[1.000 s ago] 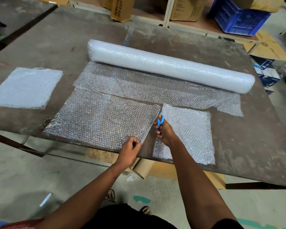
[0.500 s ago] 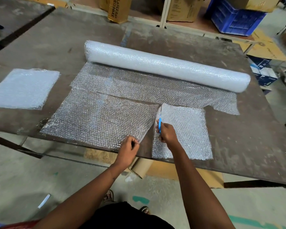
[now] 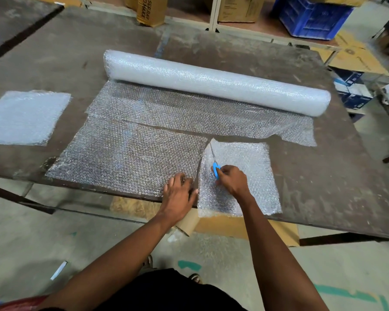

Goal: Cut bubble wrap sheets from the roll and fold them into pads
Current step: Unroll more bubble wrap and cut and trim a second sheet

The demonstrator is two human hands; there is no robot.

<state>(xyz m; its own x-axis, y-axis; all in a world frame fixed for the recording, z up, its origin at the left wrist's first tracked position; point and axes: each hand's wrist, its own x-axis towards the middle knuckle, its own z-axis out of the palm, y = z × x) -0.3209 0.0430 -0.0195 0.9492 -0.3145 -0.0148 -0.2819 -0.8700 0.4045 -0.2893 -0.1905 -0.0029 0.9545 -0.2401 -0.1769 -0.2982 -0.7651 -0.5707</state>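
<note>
Cutting step, near done: right hand [image 3: 233, 180] curled round blue scissors [image 3: 214, 163], blades near the slit's far end. Left hand [image 3: 177, 195] pressing sheet [image 3: 126, 158] flat at table [image 3: 323, 176] edge. Roll [image 3: 213, 83] behind. Next, probably: last snip, then fold.

Single head-worn wide-angle view, looking forward and down over table [image 3: 323, 176] near edge, close above hands.

L hand [image 3: 179, 194] let go its pinch on cut sheet [image 3: 126, 158], flattened onto it. R hand [image 3: 230, 179] pulled scissors [image 3: 215, 167] back toward table edge.
</note>
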